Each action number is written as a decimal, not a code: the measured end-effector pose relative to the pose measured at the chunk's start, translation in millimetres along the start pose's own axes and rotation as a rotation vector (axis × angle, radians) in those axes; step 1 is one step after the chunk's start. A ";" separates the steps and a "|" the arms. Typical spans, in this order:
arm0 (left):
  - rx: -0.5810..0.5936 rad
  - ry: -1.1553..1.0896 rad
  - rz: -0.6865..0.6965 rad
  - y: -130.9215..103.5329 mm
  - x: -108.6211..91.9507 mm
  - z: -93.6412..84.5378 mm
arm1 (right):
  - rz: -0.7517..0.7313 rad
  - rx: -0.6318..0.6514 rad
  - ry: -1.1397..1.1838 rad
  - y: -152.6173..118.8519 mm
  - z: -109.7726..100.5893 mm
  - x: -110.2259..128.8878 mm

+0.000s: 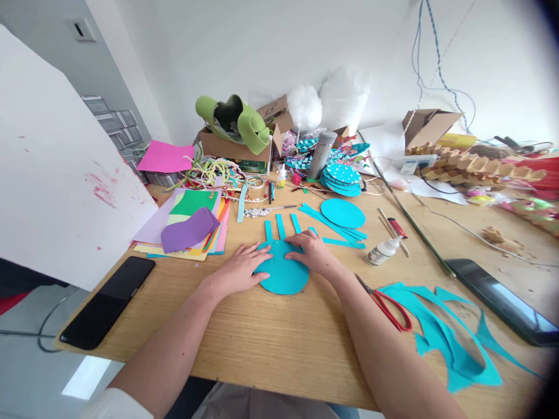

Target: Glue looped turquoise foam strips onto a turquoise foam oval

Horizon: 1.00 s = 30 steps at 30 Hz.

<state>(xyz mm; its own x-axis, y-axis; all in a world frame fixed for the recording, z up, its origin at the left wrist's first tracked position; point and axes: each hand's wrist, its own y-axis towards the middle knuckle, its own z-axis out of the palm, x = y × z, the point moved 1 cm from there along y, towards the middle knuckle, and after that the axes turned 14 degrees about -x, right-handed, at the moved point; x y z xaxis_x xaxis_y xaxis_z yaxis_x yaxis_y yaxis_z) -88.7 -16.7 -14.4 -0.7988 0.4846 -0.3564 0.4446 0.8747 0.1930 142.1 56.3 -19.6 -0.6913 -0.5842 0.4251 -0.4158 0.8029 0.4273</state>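
Note:
A blue paper circle lies flat on the wooden table in front of me, with several blue paper strips sticking out from its far edge. On the circle's left side my left hand rests with its fingers spread. My right hand presses on the upper right part, near where the strips meet the circle; its fingers are stretched out. Another blue circle lies farther back, beside loose blue strips. To the right stand out a white glue bottle, lying tilted, and red-handled scissors.
Blue paper scraps lie at right, by a large dark phone. Coloured paper sheets and a black phone are at left. Behind stand a grey flask and a cardboard box holding a green visor.

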 end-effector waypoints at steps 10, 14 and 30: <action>0.011 -0.023 -0.001 -0.5 0.2 -0.9 | 0.008 0.004 0.003 0.0 -0.3 0.4; 0.014 -0.020 -0.002 -0.7 0.4 -0.8 | 0.020 0.007 0.001 -0.1 -1.0 1.3; 0.019 -0.008 0.003 -0.3 0.1 -0.2 | 0.017 0.007 -0.015 -0.3 -1.2 2.4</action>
<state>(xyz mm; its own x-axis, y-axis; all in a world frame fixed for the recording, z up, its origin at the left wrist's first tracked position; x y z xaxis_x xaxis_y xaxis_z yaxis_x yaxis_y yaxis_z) -89.0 -16.9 -14.3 -0.7941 0.4876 -0.3630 0.4550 0.8727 0.1770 141.3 54.5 -17.7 -0.7071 -0.5690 0.4198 -0.4080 0.8132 0.4150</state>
